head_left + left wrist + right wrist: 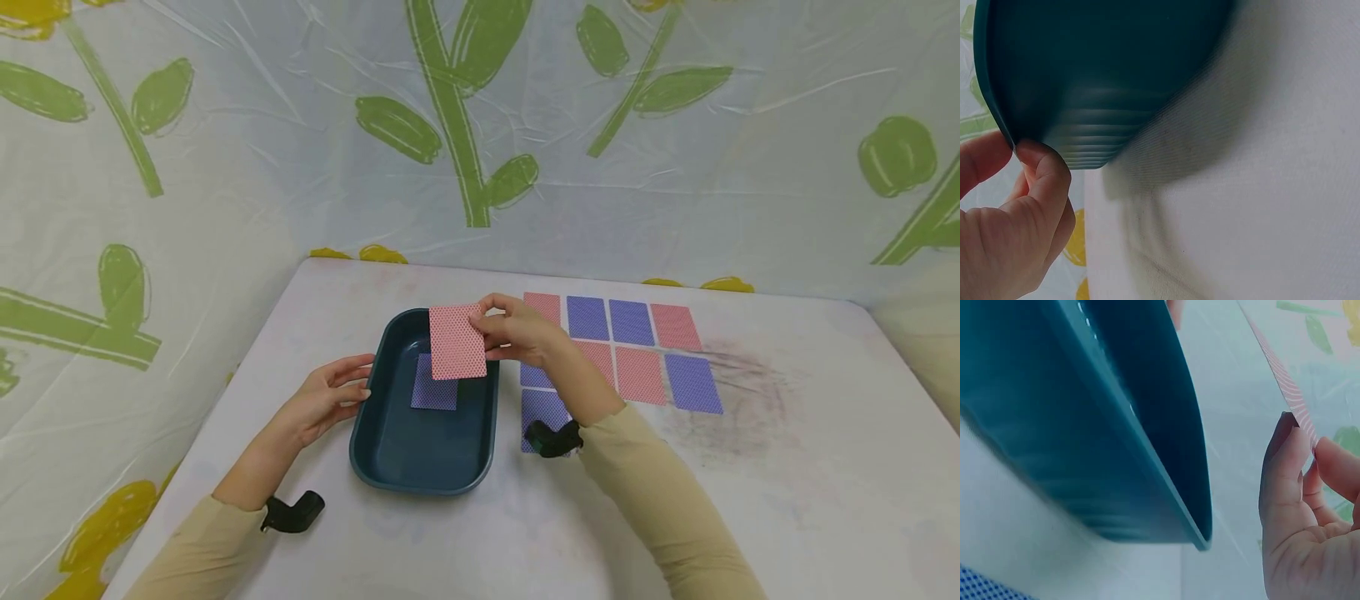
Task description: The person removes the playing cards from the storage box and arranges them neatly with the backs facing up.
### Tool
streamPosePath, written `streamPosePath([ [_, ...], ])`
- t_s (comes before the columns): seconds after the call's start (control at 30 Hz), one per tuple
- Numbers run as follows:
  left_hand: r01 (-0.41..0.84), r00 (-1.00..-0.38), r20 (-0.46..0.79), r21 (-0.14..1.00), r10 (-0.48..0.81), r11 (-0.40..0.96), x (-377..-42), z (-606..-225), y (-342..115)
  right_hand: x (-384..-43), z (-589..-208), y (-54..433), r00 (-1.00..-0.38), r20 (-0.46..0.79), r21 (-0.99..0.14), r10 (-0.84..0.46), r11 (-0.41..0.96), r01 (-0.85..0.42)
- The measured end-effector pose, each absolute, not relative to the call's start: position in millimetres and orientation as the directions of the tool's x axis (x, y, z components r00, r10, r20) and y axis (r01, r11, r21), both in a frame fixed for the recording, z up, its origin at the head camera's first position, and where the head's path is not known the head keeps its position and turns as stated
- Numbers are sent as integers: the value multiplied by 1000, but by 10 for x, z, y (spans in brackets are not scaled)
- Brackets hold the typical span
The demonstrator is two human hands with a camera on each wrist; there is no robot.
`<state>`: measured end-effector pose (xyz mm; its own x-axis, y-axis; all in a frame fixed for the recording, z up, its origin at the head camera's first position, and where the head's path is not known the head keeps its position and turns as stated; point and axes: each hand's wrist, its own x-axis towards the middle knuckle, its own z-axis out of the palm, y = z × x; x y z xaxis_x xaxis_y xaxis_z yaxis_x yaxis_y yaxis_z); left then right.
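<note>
My right hand (517, 332) pinches a red-patterned playing card (456, 343) by its right edge, above the far part of a dark teal tray (420, 467). In the right wrist view the card (1285, 384) shows nearly edge-on between thumb and fingers. A blue-patterned card (433, 393) lies inside the tray, partly covered by the raised red card in the head view. At the tray's left side my left hand (326, 400) grips the rim; the left wrist view has thumb and fingers meeting at the tray's edge (988, 94).
Right of the tray, red and blue cards lie face down in rows on the white table, such as a blue card (693, 383) and a red card (677, 326). My right forearm covers part of them. A flower-painted sheet (300, 167) hangs behind the table.
</note>
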<state>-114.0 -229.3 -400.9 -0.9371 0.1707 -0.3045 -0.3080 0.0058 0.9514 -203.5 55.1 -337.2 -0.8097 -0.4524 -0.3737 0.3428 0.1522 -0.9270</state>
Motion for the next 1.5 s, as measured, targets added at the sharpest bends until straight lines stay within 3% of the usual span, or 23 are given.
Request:
streamPosePath([
  [0.73,-309,-934,-301,951,193,-12,-1127,-4016,-2309,-2026,-3417,1264,-807,-359,-928,-468,88,362],
  [1.1,-313,-933,-307,950,187,-4,-1118,-3993,-2296,-1999,-3433,1606,-748,-309,-941,-587,76,329],
  [1.5,-306,-934,-299,952,197,-2,-1129,-3997,-2302,-1944,-3449,1957,-781,-357,-929,-512,110,353],
])
